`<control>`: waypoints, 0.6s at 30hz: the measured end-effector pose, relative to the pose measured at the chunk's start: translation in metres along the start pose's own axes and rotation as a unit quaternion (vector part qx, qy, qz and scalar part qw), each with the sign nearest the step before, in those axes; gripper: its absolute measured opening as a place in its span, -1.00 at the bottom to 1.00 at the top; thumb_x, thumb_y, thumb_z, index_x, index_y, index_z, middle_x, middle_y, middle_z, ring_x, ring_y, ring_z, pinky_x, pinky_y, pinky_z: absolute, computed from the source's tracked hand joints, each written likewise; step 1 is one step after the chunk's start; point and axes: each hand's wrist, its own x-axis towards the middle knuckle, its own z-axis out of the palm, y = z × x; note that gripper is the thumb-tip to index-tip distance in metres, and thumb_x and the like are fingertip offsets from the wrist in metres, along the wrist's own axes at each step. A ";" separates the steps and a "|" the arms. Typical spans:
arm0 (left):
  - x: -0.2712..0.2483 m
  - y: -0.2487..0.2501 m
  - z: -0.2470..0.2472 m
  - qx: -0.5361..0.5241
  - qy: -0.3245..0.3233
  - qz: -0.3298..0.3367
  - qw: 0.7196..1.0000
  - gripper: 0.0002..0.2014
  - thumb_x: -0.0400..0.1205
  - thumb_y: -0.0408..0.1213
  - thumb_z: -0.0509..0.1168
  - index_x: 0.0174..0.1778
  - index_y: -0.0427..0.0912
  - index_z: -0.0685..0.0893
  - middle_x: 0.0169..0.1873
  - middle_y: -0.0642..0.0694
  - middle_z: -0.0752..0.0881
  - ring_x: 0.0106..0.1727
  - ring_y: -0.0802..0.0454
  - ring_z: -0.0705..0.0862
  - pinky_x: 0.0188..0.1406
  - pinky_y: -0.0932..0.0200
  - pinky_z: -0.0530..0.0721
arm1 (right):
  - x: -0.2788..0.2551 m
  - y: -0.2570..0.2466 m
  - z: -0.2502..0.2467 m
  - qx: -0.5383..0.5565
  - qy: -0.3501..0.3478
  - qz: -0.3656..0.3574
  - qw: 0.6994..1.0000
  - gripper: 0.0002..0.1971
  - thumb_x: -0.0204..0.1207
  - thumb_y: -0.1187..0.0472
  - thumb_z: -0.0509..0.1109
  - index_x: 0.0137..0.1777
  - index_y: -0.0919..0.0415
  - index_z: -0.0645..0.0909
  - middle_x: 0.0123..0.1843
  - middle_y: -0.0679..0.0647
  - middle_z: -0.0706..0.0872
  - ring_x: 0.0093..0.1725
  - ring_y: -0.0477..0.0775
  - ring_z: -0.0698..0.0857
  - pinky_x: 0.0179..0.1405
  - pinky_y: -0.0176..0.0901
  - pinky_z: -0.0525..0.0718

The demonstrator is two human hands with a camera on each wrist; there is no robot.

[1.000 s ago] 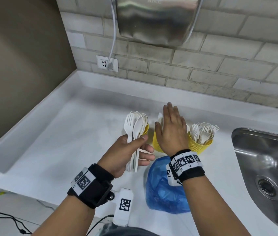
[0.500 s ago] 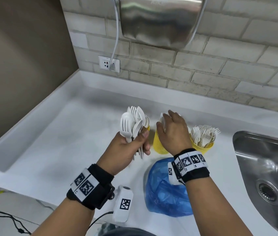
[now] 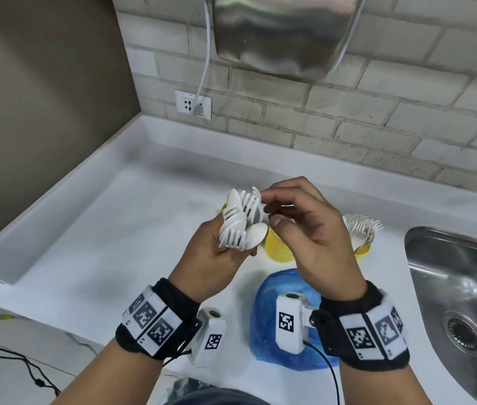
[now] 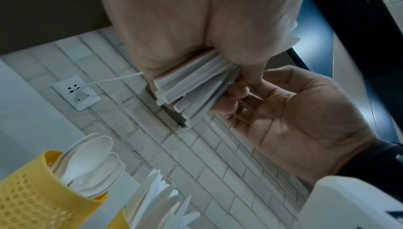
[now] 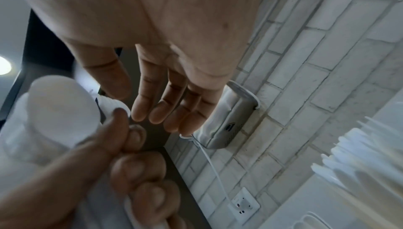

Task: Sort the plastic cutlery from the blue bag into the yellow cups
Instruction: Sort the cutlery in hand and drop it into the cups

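above counter: left hand [image 3: 216, 252] grips cutlery bundle [image 3: 241, 222]; right hand [image 3: 313, 229] relaxed, fingertips just beside it.

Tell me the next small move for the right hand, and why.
Probably pinch one piece from the bundle: the right hand hovers beside it, fingers relaxed and empty, while the left hand grips the mixed forks and spoons by their handles above the yellow cups.

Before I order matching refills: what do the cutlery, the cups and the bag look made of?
Cutlery gripped in the left hand: matte white, thin, looks like plastic. Spoon cup: yellow, perforated wall, likely moulded plastic. Blue bag: thin, crinkled, translucent, probably plastic film.
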 end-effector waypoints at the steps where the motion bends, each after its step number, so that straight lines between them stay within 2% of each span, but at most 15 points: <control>1: 0.000 0.000 0.000 -0.006 -0.004 0.005 1.000 -0.79 0.64 -0.46 0.45 -0.26 -0.12 0.69 -0.39 0.08 0.74 -0.31 0.23 0.67 -0.18 0.40 0.63 | -0.001 -0.001 -0.001 0.009 -0.019 0.002 1.000 -0.71 0.56 0.38 0.35 0.22 0.20 0.76 0.15 0.10 0.68 0.15 0.23 0.73 0.18 0.11 0.71; 3: -0.001 0.000 -0.001 -0.016 -0.003 0.012 1.000 -0.84 0.58 -0.39 0.42 -0.27 -0.05 0.68 -0.37 0.08 0.75 -0.29 0.21 0.68 -0.18 0.32 0.68 | -0.002 -0.001 -0.003 0.005 -0.058 0.002 0.998 -0.74 0.61 0.30 0.40 0.26 0.23 0.75 0.17 0.14 0.66 0.14 0.23 0.73 0.19 0.14 0.71; 5: -0.002 0.000 0.002 -0.017 -0.007 0.017 1.000 -0.86 0.55 -0.30 0.43 -0.28 0.03 0.69 -0.38 0.12 0.73 -0.30 0.22 0.66 -0.19 0.26 0.68 | -0.003 0.001 -0.003 -0.013 -0.085 0.005 0.996 -0.75 0.62 0.32 0.47 0.29 0.25 0.74 0.17 0.14 0.66 0.12 0.21 0.72 0.18 0.21 0.71; 6: -0.003 0.001 0.003 -0.021 -0.006 0.013 1.000 -0.90 0.52 -0.21 0.45 -0.26 0.11 0.72 -0.38 0.17 0.74 -0.31 0.26 0.66 -0.19 0.27 0.69 | -0.003 0.002 -0.003 -0.020 -0.091 0.009 0.996 -0.73 0.61 0.32 0.50 0.30 0.24 0.73 0.17 0.12 0.66 0.10 0.20 0.72 0.16 0.23 0.71; 8: -0.005 0.001 0.004 -0.026 0.008 0.007 1.000 -0.84 0.40 0.01 0.41 -0.24 0.46 0.75 -0.38 0.30 0.76 -0.32 0.35 0.70 -0.19 0.36 0.70 | -0.004 0.002 -0.004 -0.026 -0.093 0.014 0.995 -0.71 0.59 0.31 0.54 0.31 0.22 0.73 0.17 0.09 0.66 0.08 0.19 0.72 0.14 0.22 0.71; 9: -0.005 0.001 0.004 -0.024 0.010 0.006 1.000 -0.84 0.39 0.04 0.39 -0.23 0.49 0.75 -0.39 0.28 0.77 -0.32 0.35 0.71 -0.19 0.36 0.71 | -0.004 0.002 -0.004 -0.026 -0.090 0.013 0.995 -0.71 0.58 0.29 0.55 0.29 0.22 0.73 0.16 0.08 0.66 0.07 0.19 0.72 0.14 0.22 0.71; 11: -0.006 0.001 0.005 -0.018 0.004 0.006 1.000 -0.98 0.48 -0.05 0.42 -0.24 0.19 0.76 -0.36 0.00 0.78 -0.34 0.22 0.70 -0.20 0.23 0.73 | -0.004 0.002 -0.004 -0.024 -0.083 0.008 0.996 -0.74 0.59 0.29 0.56 0.26 0.24 0.74 0.15 0.10 0.66 0.07 0.19 0.73 0.13 0.24 0.71; 13: -0.007 0.002 0.006 -0.016 0.004 0.006 1.000 -0.95 0.55 -0.16 0.42 -0.21 0.01 0.71 -0.34 -0.16 0.74 -0.32 0.09 0.70 -0.21 0.17 0.74 | -0.006 0.001 -0.005 -0.016 -0.078 0.003 0.997 -0.76 0.60 0.28 0.55 0.25 0.24 0.74 0.15 0.10 0.66 0.07 0.17 0.73 0.12 0.24 0.72; 15: -0.008 0.000 0.007 -0.016 0.006 -0.002 1.000 -0.91 0.57 -0.17 0.41 -0.15 -0.10 0.72 -0.33 -0.17 0.75 -0.31 0.05 0.71 -0.20 0.16 0.74 | -0.008 0.000 -0.005 -0.001 -0.070 0.003 0.998 -0.70 0.59 0.26 0.55 0.31 0.19 0.71 0.18 0.09 0.66 0.07 0.17 0.72 0.13 0.23 0.72; 18: -0.009 -0.001 0.008 -0.015 0.004 -0.015 1.000 -0.79 0.58 -0.18 0.40 -0.09 -0.29 0.73 -0.32 -0.17 0.76 -0.32 0.05 0.72 -0.21 0.17 0.73 | -0.012 -0.003 -0.004 0.031 -0.034 -0.007 0.999 -0.55 0.55 0.28 0.58 0.39 -0.04 0.62 0.22 0.08 0.61 0.05 0.20 0.71 0.16 0.25 0.71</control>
